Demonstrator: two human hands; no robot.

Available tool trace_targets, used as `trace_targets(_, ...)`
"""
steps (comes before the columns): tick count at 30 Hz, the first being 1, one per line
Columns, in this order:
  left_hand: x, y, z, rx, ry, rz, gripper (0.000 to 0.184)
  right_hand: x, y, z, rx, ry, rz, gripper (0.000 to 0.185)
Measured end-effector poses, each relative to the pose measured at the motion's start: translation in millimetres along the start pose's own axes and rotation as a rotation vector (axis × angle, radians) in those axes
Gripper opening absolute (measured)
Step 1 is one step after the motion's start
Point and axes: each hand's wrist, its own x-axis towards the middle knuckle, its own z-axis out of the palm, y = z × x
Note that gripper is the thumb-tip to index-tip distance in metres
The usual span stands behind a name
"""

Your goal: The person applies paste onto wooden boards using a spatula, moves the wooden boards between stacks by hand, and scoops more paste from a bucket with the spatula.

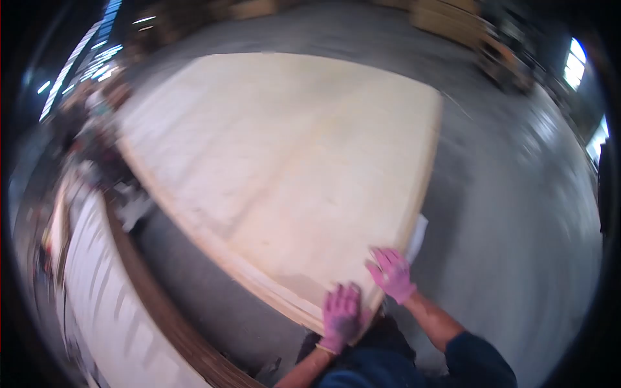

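From where I stand, the large pale wooden panel [278, 149] lies flat, its near corner right under the person's fingers and the rest of it reaching far out ahead of them. The left hand [341, 313], in a pink glove, rests close to that corner, fingers a little apart and laid over the top face. The right hand [393, 277], gloved alike, is just ahead and to the right, at the right-hand edge, its fingers spread with the tips on the wood. Neither hand seems to pinch the panel, though I cannot tell whether a thumb hooks beneath the rim.

As for how far things have got, the panel is already down flat and both hands are on it, so I judge the handling under way rather than finished. A layered line runs along the edge left of the fingers; whether it is one thick board or several, and whether they sit flush, I cannot make out. A white piece [419, 234] pokes out just beyond the right fingers, its fit unsettled to my eye.

Well to the left of the fingers, across a strip of floor [187, 271], stands a pile of boards [107, 284], with no hand on it.
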Motion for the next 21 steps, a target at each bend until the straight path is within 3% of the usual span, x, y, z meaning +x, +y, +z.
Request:
trace_targets(2,-0.8,1.1,4.8,0.014,-0.001,0.009,0.061,20.8,4.5,14.6,0.027,-0.039,-0.169,0.044)
trace_targets(5,-0.5,-0.6,7.2,-0.019,-0.010,0.062,0.064,29.1,-3.5,23.1,0.098,-0.130,-0.279,0.047)
trace_targets(9,-2.9,-4.3,-24.4,0.006,-0.057,0.039,0.053,17.8,-7.3,44.4,0.221,-0.164,-0.313,0.047)
trace_targets(16,-80.7,-38.6,-26.5,0.096,-0.180,-0.165,0.061,-26.6,-64.5,91.1,0.440,-0.254,-0.316,0.041)
trace_targets(21,-118.1,-68.3,-4.3,-0.091,0.549,-0.816,0.071,-21.4,-111.1,87.7,0.532,-0.255,-0.308,0.036)
